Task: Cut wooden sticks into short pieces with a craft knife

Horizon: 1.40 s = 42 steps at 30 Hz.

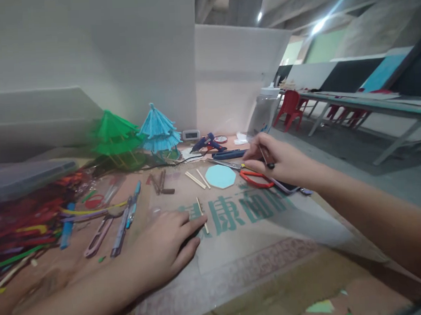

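Note:
My left hand (165, 244) lies flat on the printed sheet, its fingers spread, the index fingertip touching a thin wooden stick (202, 215). Above the orange-handled scissors (257, 179), my right hand (270, 156) is closed around a dark brown pen (267, 157). A light blue octagonal piece (220, 176) rests between the hands, farther back. More pale sticks (195, 180) lie to its left, beside several short brown pieces (161, 182).
Green (116, 139) and blue (160, 132) paper umbrella roofs stand at the back left. Near them are a glue gun (208, 142) and a small display (191, 135). Cutters, pens and colourful scraps (26, 223) cover the left side. A plastic jar (265, 108) stands back right.

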Tool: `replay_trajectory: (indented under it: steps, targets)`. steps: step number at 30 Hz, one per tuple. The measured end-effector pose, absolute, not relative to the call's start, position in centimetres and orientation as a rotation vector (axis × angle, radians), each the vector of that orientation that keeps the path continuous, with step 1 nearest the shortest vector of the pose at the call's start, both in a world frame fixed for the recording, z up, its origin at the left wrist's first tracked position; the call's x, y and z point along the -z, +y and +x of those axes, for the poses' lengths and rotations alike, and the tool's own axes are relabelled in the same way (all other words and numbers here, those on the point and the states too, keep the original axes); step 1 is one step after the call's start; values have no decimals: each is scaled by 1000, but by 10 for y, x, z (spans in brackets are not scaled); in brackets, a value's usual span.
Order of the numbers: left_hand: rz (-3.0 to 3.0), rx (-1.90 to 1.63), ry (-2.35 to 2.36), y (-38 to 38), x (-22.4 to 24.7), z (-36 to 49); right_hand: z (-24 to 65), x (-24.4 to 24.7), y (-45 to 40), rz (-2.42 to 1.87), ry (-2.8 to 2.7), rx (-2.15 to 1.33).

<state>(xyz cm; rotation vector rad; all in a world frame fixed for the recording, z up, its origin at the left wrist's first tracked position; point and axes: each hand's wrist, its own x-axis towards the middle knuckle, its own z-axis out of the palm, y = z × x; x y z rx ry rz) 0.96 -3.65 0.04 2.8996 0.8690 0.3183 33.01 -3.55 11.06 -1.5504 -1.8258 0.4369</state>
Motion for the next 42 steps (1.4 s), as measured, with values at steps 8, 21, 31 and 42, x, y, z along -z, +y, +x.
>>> replay_trajectory:
  steps: [8,21,31,42]
  targets:
    - [2878,-342,875,-35,4,9,409,-54,-33,-2206,-1787,-182]
    - [2896,-385,855,-34,4,8,405,-44,-24,-2136,-1863,-8]
    - [2895,-461,847,-34,5,6,369,-53,-44,-2211,-1951,93]
    - [2946,-578,818,-31,10,3,418,-75,-58,-1745,-2032,-482]
